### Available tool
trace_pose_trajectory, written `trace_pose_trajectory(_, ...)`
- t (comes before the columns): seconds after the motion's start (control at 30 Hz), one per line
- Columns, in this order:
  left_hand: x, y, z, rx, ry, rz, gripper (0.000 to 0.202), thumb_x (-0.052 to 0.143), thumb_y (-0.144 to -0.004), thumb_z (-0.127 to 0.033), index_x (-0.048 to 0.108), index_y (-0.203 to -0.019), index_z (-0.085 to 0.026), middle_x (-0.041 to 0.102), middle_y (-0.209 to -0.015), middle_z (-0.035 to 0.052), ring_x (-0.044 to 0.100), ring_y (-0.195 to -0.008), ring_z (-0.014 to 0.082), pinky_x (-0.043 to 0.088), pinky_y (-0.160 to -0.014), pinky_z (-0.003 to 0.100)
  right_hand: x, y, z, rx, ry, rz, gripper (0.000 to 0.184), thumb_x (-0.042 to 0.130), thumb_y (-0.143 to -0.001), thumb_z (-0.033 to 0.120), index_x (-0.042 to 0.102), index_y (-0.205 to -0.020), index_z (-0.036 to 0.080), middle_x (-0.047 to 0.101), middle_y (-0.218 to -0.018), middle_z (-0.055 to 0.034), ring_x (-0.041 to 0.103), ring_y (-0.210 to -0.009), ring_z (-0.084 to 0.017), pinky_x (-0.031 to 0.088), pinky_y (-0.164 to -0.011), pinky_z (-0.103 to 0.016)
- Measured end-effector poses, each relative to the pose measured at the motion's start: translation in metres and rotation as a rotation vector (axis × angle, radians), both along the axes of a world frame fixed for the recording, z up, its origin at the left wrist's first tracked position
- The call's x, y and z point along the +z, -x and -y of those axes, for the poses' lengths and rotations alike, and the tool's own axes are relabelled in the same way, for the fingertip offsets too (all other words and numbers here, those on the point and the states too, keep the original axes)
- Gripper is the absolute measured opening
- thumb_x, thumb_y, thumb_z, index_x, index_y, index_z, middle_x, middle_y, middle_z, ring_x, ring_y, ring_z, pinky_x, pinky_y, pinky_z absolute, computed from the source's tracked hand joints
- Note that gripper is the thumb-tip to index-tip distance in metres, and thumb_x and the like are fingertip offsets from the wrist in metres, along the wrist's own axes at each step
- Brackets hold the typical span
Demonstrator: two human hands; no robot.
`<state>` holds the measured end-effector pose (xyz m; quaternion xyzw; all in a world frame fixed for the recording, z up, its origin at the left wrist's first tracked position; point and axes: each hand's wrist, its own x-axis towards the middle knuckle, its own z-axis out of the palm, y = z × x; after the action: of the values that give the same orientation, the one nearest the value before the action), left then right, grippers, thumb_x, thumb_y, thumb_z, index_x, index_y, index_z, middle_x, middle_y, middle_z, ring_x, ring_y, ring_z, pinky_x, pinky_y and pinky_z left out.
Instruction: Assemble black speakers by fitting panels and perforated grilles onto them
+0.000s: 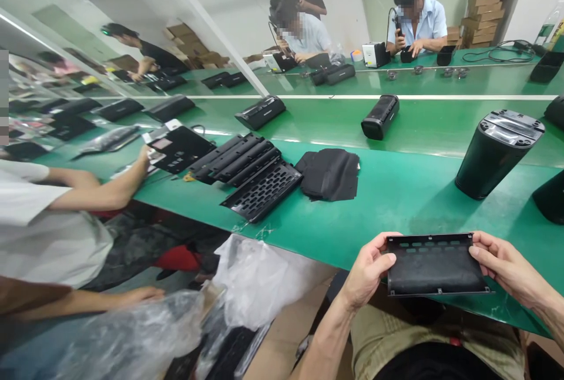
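Note:
A black plastic grille panel [434, 271] is held up in front of me at the table's near edge, its inner side facing me. One row of slots shows along its top; a dark sheet seems to cover the lower part. My left hand [370, 268] grips its left end, thumb on the inner face. At the right end, my right hand [502, 259] pinches the edge with the thumb in front. To the left lie a pile of thin black sheets [331, 174] and a slotted grille panel [264, 192] beside several more stacked panels [238, 157].
Black speaker housings [497, 154] stand at the right, and another speaker body [381, 117] lies on the green table [409, 183]. Clear plastic bags [259, 280] hang below the left edge. A co-worker's arm [101, 192] reaches in at left; other people work across the table.

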<state>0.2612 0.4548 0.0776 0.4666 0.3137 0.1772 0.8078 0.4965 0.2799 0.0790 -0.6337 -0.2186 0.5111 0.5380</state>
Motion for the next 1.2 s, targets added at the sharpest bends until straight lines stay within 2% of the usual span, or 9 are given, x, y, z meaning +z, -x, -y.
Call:
trace_pose_trajectory(0.1,0.0,0.0,0.001,-0.001,-0.03,-0.027,0.044,0.08,-0.069,-0.027,0.072,-0.111,-0.016,0.07,-0.098,0.0039,0.059,-0.082,0.0151,0.046,-0.071,0.023,-0.004,0.0,0.001,0.005,-0.002,0.0,0.064,0.085,-0.071,0.077,0.065,-0.089,0.019,0.048,-0.069,0.0036,0.033,-0.061,-0.011,0.029,-0.054,-0.022)
trace_pose_trajectory(0.2,-0.001,0.001,0.002,-0.009,-0.033,-0.035,0.044,0.076,-0.069,-0.025,0.072,-0.112,-0.016,0.069,-0.097,0.004,0.058,-0.079,0.0146,0.045,-0.07,0.024,-0.008,0.0,0.002,0.01,0.0,0.0,0.064,0.085,-0.071,0.078,0.065,-0.087,0.019,0.048,-0.072,0.0032,0.032,-0.062,-0.01,0.029,-0.054,-0.022)
trace_pose_trajectory(0.5,-0.002,0.0,0.003,0.006,0.037,-0.029,0.044,0.08,-0.071,-0.033,0.072,-0.112,-0.017,0.07,-0.093,0.0034,0.058,-0.075,0.014,0.046,-0.068,0.024,-0.012,-0.001,0.002,0.007,0.002,0.026,0.062,0.084,-0.074,0.075,0.066,-0.095,0.02,0.046,-0.067,0.0047,0.034,-0.06,-0.011,0.027,-0.053,-0.023)
trace_pose_trajectory(0.83,-0.005,0.0,0.003,0.02,0.047,-0.022,0.044,0.083,-0.072,-0.036,0.072,-0.11,-0.016,0.069,-0.092,0.0028,0.059,-0.075,0.0132,0.048,-0.068,0.023,-0.008,0.001,0.0,0.013,-0.027,0.023,0.062,0.083,-0.075,0.076,0.066,-0.087,0.019,0.045,-0.069,0.0049,0.031,-0.061,-0.011,0.027,-0.055,-0.023)
trace_pose_trajectory(1.2,-0.007,0.0,0.004,0.029,0.059,-0.016,0.045,0.086,-0.073,-0.04,0.074,-0.109,-0.017,0.068,-0.093,0.0023,0.057,-0.074,0.0129,0.046,-0.067,0.022,-0.007,0.002,-0.001,0.015,0.011,0.053,0.06,0.082,-0.076,0.075,0.065,-0.091,0.02,0.045,-0.07,0.0042,0.032,-0.061,-0.011,0.026,-0.055,-0.023)
